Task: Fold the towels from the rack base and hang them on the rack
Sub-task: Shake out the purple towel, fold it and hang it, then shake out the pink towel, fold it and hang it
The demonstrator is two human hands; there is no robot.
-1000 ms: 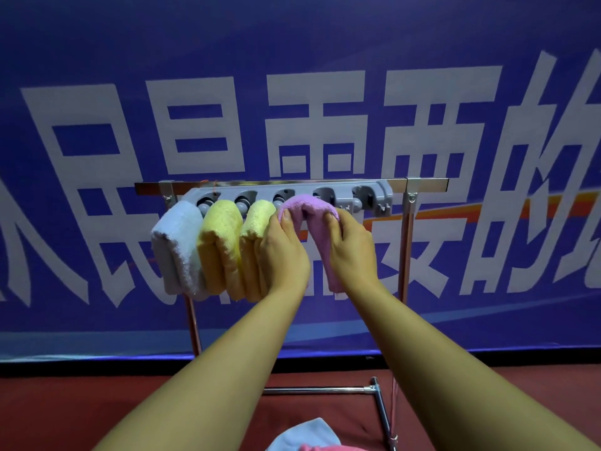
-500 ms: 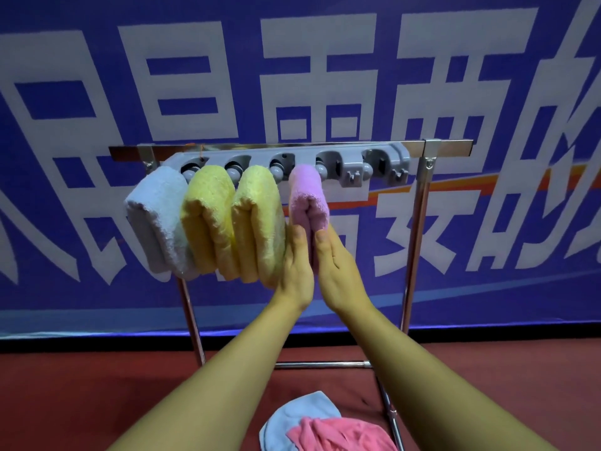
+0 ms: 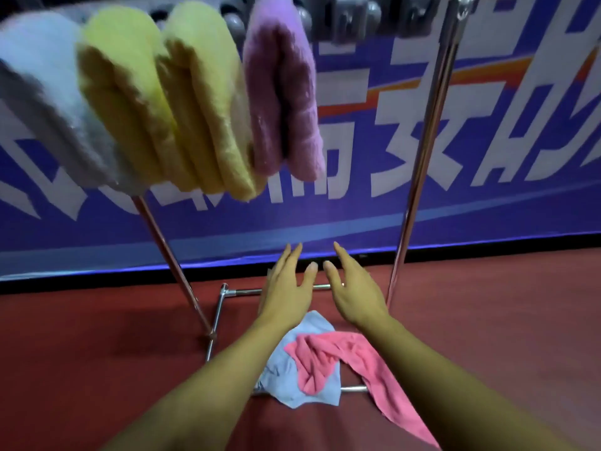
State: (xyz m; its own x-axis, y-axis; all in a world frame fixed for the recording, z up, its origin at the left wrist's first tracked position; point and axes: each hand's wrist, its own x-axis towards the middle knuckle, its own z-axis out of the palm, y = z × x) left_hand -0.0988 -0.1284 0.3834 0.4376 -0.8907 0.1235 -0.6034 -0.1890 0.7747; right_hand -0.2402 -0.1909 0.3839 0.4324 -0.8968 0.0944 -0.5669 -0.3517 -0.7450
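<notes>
Forearms: I see both reaching forward from the bottom edge, over the heap on the base
Pink towel (image 3: 344, 359): crumpled, lying on top of the blue towel (image 3: 292, 379) and trailing off to the right across the near base bar (image 3: 353, 389); nothing holds it
Blue towel: bunched flat on the red floor (image 3: 97, 353) inside the rack base, partly under my left forearm
Left hand (image 3: 286, 288): I have it palm down, fingers straight and slightly spread, holding nothing, hovering above the far base bar (image 3: 244, 291)
Right hand (image 3: 354, 288): the same, fingers extended and loose, empty, just beside the left with the thumbs nearly meeting
Posts: left post (image 3: 172, 265) leans, right post (image 3: 419, 177) rises beside my right hand
Hung towels: four folded over the top of the rack, side by side and blurred; white towel (image 3: 42, 102) at the left, yellow towel (image 3: 130, 102), second yellow towel (image 3: 208, 102), then purple towel (image 3: 283, 92)
Holder (image 3: 351, 17): grey, at the top edge, bare to the right of the purple towel
Banner (image 3: 487, 151): blue with big white characters, behind the rack
</notes>
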